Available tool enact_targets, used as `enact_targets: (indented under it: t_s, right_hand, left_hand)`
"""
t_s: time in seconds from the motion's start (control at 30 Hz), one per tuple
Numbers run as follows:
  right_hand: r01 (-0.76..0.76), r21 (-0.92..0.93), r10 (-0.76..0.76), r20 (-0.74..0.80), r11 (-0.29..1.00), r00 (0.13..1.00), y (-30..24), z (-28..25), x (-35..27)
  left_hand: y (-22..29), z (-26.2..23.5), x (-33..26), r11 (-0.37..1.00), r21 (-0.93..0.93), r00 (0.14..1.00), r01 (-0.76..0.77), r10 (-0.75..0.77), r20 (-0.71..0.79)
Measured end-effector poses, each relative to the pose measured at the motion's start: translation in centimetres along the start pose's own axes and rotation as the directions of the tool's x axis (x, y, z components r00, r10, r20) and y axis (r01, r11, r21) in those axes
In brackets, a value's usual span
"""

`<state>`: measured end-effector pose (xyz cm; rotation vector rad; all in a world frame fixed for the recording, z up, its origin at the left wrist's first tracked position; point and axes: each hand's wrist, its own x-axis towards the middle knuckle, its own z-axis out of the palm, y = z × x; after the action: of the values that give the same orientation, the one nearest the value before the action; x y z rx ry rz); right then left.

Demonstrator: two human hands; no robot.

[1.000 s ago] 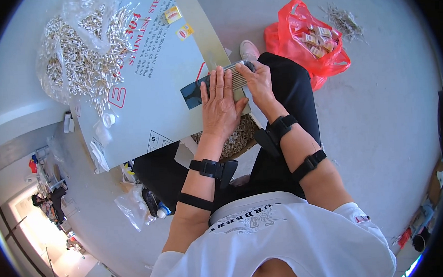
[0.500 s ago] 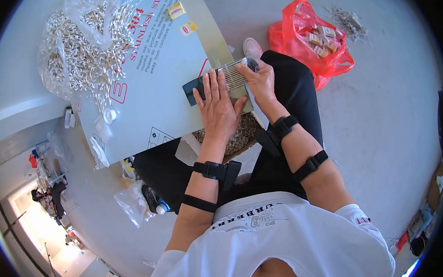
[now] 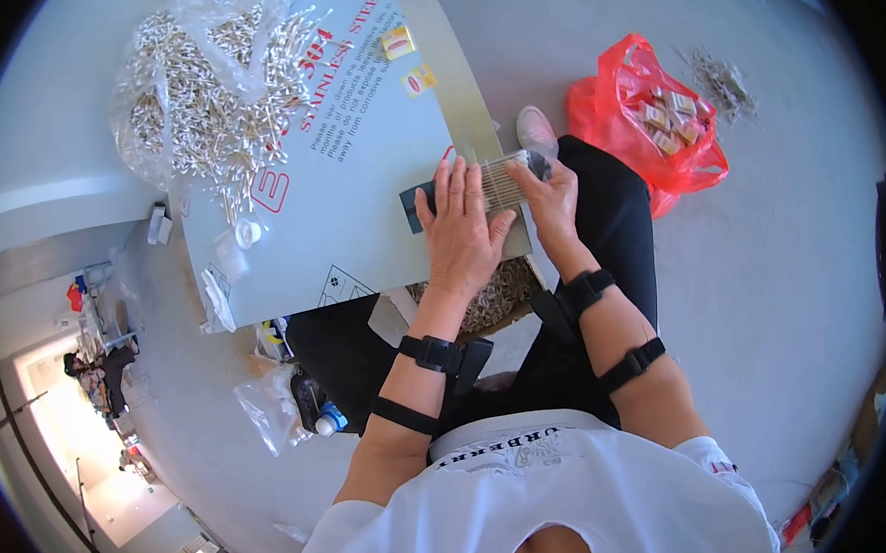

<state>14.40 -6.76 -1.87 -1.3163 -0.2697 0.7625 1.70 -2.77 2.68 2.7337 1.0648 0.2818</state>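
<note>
My left hand [image 3: 458, 238] lies flat at the table's edge, fingers stretched out, across a dark flat strip [image 3: 414, 210] and the left ends of a row of cotton swabs [image 3: 499, 186]. Side by side, the swabs' thin sticks run from under those fingers toward my right hand [image 3: 557, 208]. That hand is closed round the row's right end, its thumb on top, where a dark, shiny wrap [image 3: 538, 163] shows. My left palm and fingers hide part of the strip.
A big clear bag of loose cotton swabs [image 3: 209, 108] lies on the film-covered table [image 3: 359, 211], near small yellow-white packs [image 3: 398, 43]. Below the edge stands a box of swabs [image 3: 494, 299]. On the floor at right are a red plastic bag [image 3: 610, 108] with small packs and a swab pile [image 3: 722, 87].
The whole view has shifted, so the table and hands appear lower and further right. Both hands keep nearly the same place on the strip and swabs.
</note>
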Motion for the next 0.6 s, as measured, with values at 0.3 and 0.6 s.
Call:
enact_targets:
  t_s: [0.3, 0.6]
  right_hand:
    - [-0.295, 0.243, 0.330, -0.118, 0.924, 0.936, -0.5, -1.8, 0.2]
    - [-0.272, 0.170, 0.290, -0.096, 0.947, 0.952, -1.7, -1.8, 0.5]
  left_hand:
    - [-9.8, -0.3, 12.6, 0.934, -0.341, 0.954, 0.106, -0.192, -0.230]
    - [-8.9, -0.3, 17.4, 0.872, -0.174, 0.889, 0.458, -0.442, 0.121]
